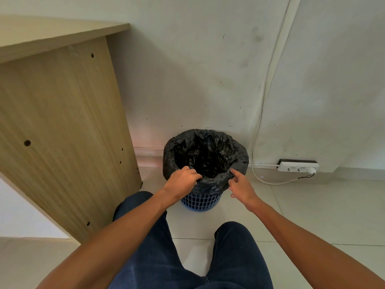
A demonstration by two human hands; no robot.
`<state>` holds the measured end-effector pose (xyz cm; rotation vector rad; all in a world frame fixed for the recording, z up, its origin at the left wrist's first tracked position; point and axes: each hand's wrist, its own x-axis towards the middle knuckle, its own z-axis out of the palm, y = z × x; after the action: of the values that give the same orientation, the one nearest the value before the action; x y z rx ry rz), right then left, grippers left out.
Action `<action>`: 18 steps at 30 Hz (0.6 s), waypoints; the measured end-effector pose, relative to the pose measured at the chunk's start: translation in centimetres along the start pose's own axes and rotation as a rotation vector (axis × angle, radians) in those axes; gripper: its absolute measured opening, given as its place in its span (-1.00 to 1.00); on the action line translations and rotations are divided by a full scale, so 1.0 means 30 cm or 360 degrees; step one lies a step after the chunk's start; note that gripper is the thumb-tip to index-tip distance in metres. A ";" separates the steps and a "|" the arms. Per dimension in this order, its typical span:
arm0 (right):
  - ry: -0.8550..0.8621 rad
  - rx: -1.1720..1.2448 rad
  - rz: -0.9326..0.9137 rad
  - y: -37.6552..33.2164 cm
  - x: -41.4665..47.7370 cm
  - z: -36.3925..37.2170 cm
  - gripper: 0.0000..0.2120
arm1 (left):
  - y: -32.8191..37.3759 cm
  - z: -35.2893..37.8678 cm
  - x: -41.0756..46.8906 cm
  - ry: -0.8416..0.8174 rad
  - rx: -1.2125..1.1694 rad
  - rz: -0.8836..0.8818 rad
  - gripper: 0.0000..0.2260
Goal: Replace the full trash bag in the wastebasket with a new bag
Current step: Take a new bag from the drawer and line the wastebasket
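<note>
Head view:
Wastebasket (201, 202): blue lattice basket, upright on the tiled floor, near the white wall, beside the wooden desk (62, 122).
Trash bag (208, 147): black, lining the basket, its edge folded over the rim.
Left hand (181, 181): fingers curled tight on the near edge of the bag.
Right hand (241, 185): fingers loosely spread, index tip touching the bag edge.
Power strip (298, 166): white, at the wall to the right.

I see the wastebasket (201, 202) on the floor (312, 215), against the wall (198, 69). The trash bag (206, 155) sits in it, folded over its rim. The desk panel (62, 130) stands left of it, the power strip (298, 166) right, by the wall.
</note>
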<state>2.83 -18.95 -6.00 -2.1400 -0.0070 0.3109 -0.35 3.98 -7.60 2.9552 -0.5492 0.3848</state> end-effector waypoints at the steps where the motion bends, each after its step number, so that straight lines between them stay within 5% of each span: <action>1: -0.0012 -0.0028 -0.0005 -0.001 0.001 -0.006 -0.46 | 0.004 0.006 0.005 0.0006 -0.0022 -0.0006 -0.71; 7: 0.0412 0.0051 -0.0040 0.003 -0.011 0.013 -0.69 | -0.030 -0.010 -0.014 0.0266 -0.0282 -0.0186 -0.78; 11: 0.0259 0.0655 0.0394 0.001 -0.014 0.069 -0.91 | -0.030 -0.007 -0.037 0.0546 -0.0945 -0.1230 -0.88; 14: -0.0040 0.1318 0.0846 -0.014 -0.032 0.111 -0.79 | -0.014 0.037 -0.033 0.0591 -0.2100 -0.2281 -0.79; 18: -0.0051 0.1754 0.1022 -0.012 -0.019 0.169 -0.63 | 0.064 0.066 -0.037 0.0330 -0.3091 -0.2484 -0.63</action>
<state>1.17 -14.66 -8.24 -0.9877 0.6844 0.5541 -1.60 2.27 -9.68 0.7719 0.9158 -0.1056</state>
